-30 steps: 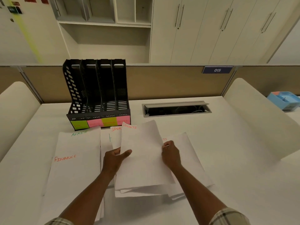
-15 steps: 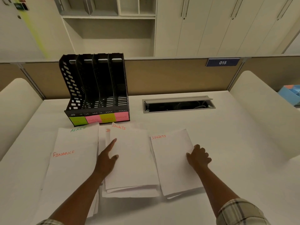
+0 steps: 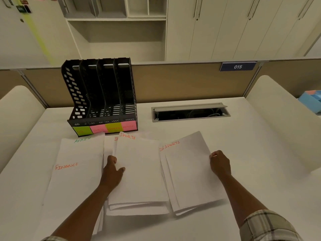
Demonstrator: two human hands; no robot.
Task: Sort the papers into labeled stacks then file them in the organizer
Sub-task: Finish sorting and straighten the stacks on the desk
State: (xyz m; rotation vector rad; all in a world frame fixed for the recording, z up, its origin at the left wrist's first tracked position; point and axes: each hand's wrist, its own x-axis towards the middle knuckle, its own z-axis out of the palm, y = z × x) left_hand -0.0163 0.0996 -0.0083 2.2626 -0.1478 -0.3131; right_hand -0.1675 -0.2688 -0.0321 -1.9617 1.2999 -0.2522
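White papers lie in three groups on the desk. A sheet marked FINANCE (image 3: 74, 180) overlaps one marked ADMIN (image 3: 85, 145) on the left. The middle stack (image 3: 140, 174) has SPORTS on top, and my left hand (image 3: 112, 168) pinches its left edge, thumb on top. On the right, two SPORTS sheets (image 3: 191, 174) lie fanned; my right hand (image 3: 219, 163) grips the top sheet's right edge with curled fingers. A black four-slot organizer (image 3: 102, 94) with green and pink labels stands behind the papers.
An open cable hatch (image 3: 190, 113) is set into the desk behind the right stack. Cream padded dividers flank the desk on the left (image 3: 19, 108) and right (image 3: 281, 115). A brown partition with a 015 sign (image 3: 238, 66) runs along the back. A blue tray (image 3: 311, 100) sits far right.
My right hand carried a SPORTS sheet from the middle stack to the right pile and now grips its edge. My left hand's fingers curled from pointing to pinching the middle stack's edge.
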